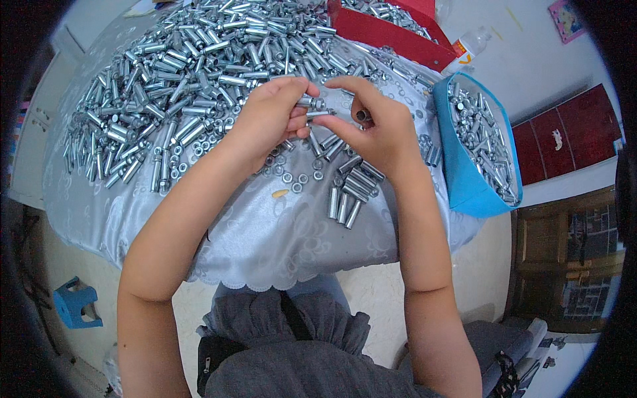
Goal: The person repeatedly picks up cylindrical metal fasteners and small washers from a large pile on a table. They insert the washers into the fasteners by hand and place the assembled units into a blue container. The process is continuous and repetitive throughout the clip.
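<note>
My left hand (269, 116) is closed, with expansion bolts (312, 102) sticking out of its fingers to the right. My right hand (379, 129) curls beside it, index finger arched and thumb reaching to the end of one of those bolts. Tucked in its bent fingers is a hollow metal sleeve (362, 115). Below the hands lie loose hex nuts (287, 177) and a small group of metal sleeves (355, 184). A large heap of silvery expansion bolts (192, 73) spreads over the table beyond and to the left.
A blue fabric bin (474, 192) of bolts stands at the table's right edge. At the back are a red box (391, 30) holding more hardware and a plastic bottle (472, 45). A shiny pale tablecloth (259, 232) covers the table. A blue stool (74, 304) is on the floor, left.
</note>
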`<control>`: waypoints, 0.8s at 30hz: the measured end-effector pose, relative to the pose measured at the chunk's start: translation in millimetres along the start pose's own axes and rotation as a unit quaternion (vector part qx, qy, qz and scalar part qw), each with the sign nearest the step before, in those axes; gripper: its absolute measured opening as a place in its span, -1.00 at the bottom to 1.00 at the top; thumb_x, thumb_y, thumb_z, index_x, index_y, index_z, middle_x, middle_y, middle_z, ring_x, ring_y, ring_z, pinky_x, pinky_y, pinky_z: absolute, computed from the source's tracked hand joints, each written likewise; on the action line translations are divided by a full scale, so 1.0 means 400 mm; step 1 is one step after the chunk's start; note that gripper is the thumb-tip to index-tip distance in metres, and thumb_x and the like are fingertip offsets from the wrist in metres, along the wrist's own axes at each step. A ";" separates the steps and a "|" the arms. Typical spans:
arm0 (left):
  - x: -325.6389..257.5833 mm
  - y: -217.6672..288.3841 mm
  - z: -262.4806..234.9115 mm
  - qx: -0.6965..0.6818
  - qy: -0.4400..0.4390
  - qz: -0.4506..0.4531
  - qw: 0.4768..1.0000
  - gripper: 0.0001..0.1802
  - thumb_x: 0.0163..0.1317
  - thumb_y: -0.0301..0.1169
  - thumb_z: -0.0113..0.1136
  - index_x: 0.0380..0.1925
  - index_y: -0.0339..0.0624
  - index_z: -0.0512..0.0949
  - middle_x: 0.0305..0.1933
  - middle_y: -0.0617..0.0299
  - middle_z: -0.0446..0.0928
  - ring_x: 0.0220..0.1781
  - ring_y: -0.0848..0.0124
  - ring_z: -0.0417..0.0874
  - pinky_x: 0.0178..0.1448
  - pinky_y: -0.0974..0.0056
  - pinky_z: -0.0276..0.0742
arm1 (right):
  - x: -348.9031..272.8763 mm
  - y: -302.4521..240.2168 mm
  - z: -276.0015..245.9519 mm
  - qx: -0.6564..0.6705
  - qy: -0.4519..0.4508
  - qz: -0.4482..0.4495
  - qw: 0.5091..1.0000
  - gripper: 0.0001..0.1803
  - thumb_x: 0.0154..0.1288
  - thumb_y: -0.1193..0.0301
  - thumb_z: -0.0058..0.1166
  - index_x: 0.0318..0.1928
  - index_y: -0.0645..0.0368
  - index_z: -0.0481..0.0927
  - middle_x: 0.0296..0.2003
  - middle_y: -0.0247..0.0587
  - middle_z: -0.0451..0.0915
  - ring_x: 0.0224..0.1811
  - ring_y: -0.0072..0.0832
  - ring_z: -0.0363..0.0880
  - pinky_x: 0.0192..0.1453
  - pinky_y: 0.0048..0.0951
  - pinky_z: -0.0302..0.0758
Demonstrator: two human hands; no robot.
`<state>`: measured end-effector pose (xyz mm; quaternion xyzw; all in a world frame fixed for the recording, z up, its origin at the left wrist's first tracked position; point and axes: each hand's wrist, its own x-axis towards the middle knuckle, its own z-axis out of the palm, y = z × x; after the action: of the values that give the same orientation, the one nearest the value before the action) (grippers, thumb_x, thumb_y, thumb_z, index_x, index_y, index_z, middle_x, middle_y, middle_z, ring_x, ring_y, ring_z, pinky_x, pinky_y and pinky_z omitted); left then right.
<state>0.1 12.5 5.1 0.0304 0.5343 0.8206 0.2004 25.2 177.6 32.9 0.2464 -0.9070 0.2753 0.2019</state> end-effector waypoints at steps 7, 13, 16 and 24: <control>0.003 -0.001 -0.003 0.003 -0.014 -0.010 1.000 -0.76 0.28 -0.25 -0.13 -0.34 -0.19 0.41 -0.71 0.47 0.12 -0.70 0.66 0.13 -0.51 0.47 0.26 | -0.002 0.028 0.026 0.014 0.020 -0.062 0.998 -0.74 0.01 0.29 0.17 -0.24 0.03 0.54 -0.54 -0.19 0.55 -0.59 -0.35 0.52 -0.53 -0.44 0.43; 0.001 -0.002 -0.001 0.004 -0.014 -0.007 1.000 -0.77 0.27 -0.24 -0.11 -0.34 -0.17 0.41 -0.70 0.49 0.09 -0.72 0.66 0.11 -0.52 0.47 0.19 | -0.004 0.005 0.008 0.011 0.006 -0.017 1.000 -0.78 0.02 0.32 0.16 -0.27 0.04 0.54 -0.53 -0.20 0.55 -0.59 -0.34 0.52 -0.53 -0.43 0.42; 0.006 -0.006 -0.006 -0.002 -0.025 -0.014 1.000 -0.76 0.28 -0.25 -0.14 -0.35 -0.19 0.41 -0.71 0.49 0.10 -0.71 0.66 0.11 -0.52 0.46 0.25 | 0.000 0.009 0.020 0.027 0.023 -0.053 0.998 -0.80 0.02 0.32 0.16 -0.31 0.06 0.53 -0.56 -0.19 0.53 -0.59 -0.33 0.52 -0.54 -0.42 0.41; -0.004 -0.003 0.010 0.034 -0.043 0.041 0.998 -0.73 0.29 -0.25 -0.16 -0.38 -0.22 0.39 -0.70 0.40 0.20 -0.72 0.61 0.17 -0.55 0.45 0.27 | -0.003 0.012 0.028 0.037 0.018 -0.053 0.998 -0.83 0.11 0.32 0.11 -0.42 0.16 0.49 -0.61 -0.13 0.49 -0.60 -0.27 0.48 -0.56 -0.40 0.37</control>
<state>2.9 15.8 6.2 0.0940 0.5512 0.8074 0.1881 20.9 174.8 21.7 0.2966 -0.8780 0.3018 0.2236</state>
